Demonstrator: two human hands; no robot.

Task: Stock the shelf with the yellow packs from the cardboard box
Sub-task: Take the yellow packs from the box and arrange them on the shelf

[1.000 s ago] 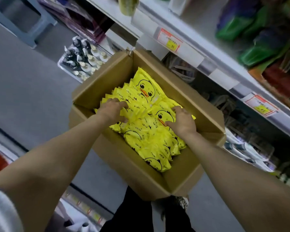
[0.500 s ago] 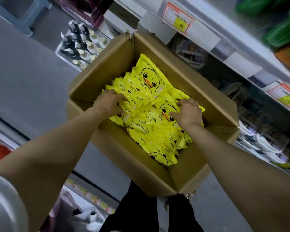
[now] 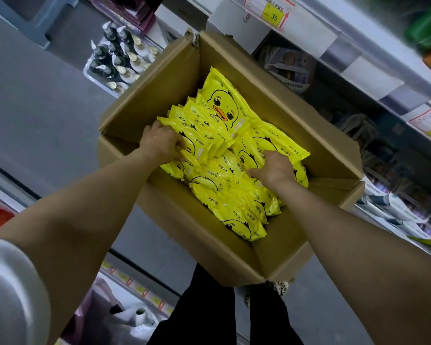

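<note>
Clearly, your left hand (image 3: 163, 143) and right hand (image 3: 275, 169) each gripped packs (image 3: 222, 108) inside box (image 3: 154, 88), frame centre. You needed firm squeeze from both ends before lift to shelf (image 3: 334, 38), upper right.

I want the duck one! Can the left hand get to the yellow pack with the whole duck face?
Probably yes: the brown cardboard box is open, and that yellow duck-face pack shows uncovered just beyond the left hand.

Dark and white pump bottles (image 3: 117, 63) packed in a clear tray (image 3: 86, 70) set on the grey floor (image 3: 35, 115), a yellow price tag (image 3: 271, 12) marked 35 seen at top, green packs (image 3: 426, 31) blurred at top right, black trousers (image 3: 209, 310) seen below.
</note>
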